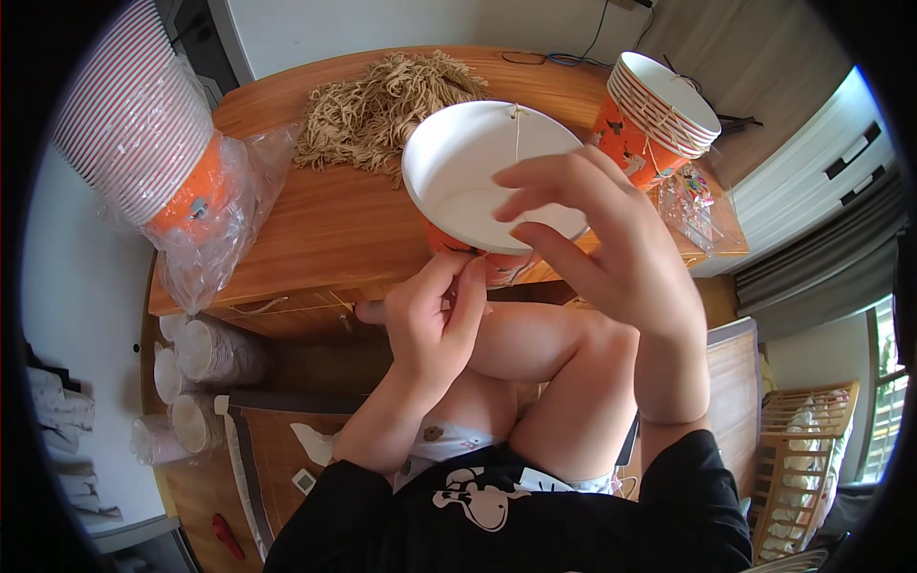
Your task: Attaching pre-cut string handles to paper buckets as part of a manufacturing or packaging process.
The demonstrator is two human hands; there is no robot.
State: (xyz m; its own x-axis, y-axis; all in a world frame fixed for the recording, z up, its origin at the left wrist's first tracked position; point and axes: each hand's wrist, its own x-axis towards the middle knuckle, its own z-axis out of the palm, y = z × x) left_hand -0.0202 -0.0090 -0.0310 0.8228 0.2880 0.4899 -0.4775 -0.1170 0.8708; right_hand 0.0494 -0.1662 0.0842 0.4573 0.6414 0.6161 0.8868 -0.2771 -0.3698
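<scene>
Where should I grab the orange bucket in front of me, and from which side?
Probably take the bucket by its left rim, coming from the left, thumb inside, fingers outside: its wide mouth opens upward and that rim is free. Your left hand is at the front wall; your right hand appears over the mouth's right part.

Daylight is glowing through a window (pixel 888 411) at the right edge, where a grey curtain (pixel 812 296) is hanging and a slatted wooden crib (pixel 812 411) is standing, while a pale wall (pixel 401 24) is rising behind the brown wooden desk (pixel 344 229) and wooden flooring (pixel 196 501) is showing at lower left.
</scene>
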